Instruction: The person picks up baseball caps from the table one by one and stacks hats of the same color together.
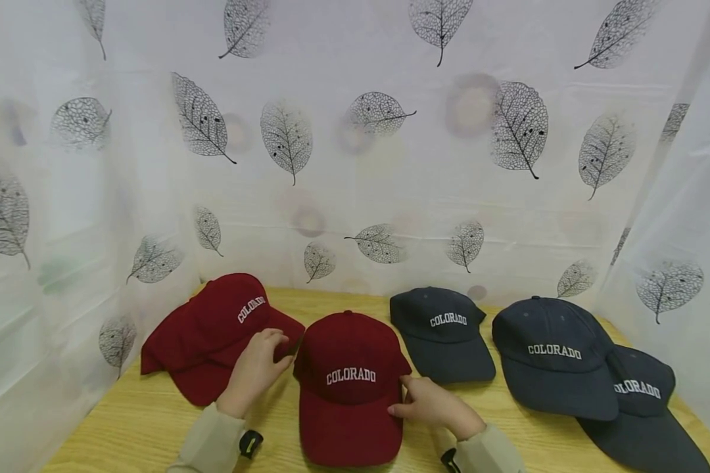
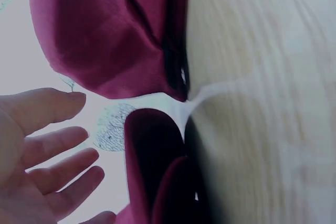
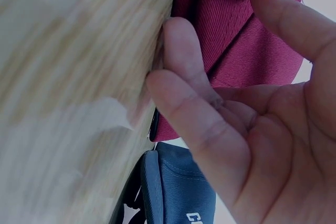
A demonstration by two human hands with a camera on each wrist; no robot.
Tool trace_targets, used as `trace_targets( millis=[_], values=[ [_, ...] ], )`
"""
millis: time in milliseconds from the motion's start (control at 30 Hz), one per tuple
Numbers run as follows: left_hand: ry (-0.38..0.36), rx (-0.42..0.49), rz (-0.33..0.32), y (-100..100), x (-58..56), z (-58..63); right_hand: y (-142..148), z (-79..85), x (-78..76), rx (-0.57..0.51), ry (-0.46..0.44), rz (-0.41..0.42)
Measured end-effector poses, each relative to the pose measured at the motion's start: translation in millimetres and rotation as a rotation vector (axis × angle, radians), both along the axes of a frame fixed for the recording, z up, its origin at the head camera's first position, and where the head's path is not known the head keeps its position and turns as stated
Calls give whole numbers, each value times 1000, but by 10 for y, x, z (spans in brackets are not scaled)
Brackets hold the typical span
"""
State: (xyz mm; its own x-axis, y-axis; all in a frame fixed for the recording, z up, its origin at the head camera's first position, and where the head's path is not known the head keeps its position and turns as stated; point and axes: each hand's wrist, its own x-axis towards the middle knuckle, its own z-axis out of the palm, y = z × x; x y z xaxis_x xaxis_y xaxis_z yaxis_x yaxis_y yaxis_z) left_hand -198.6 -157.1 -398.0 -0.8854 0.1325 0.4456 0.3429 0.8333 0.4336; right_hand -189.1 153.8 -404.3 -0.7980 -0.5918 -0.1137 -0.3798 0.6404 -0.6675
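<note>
Frontmost red cap [image 1: 350, 427], touched by right fingers [image 1: 417, 387], rests on the table [image 1: 124, 427].

This looks like a curtained-off tabletop space: pale curtains [image 1: 355, 52] with printed leaves [image 1: 286, 141] surround a wooden table [image 1: 118, 427] on three sides; the wider room is hidden.

The red caps [image 1: 352, 401] look like matt, ribbed cloth (the navy caps [image 1: 444, 358], woven too); the tabletop [image 1: 124, 427], smooth glossy wood; the curtain [image 1: 355, 174], smooth plastic.
</note>
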Motion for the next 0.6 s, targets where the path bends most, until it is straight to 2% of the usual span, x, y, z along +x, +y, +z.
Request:
trace_targets(
  millis=[333, 600],
  values=[
    [-97, -98, 19, -96, -38, -71, -3, -3, -8, 3, 8, 1],
    [-139, -82, 44, -135, -12, -58, -3, -12, -14, 6, 21, -1]
  ],
)
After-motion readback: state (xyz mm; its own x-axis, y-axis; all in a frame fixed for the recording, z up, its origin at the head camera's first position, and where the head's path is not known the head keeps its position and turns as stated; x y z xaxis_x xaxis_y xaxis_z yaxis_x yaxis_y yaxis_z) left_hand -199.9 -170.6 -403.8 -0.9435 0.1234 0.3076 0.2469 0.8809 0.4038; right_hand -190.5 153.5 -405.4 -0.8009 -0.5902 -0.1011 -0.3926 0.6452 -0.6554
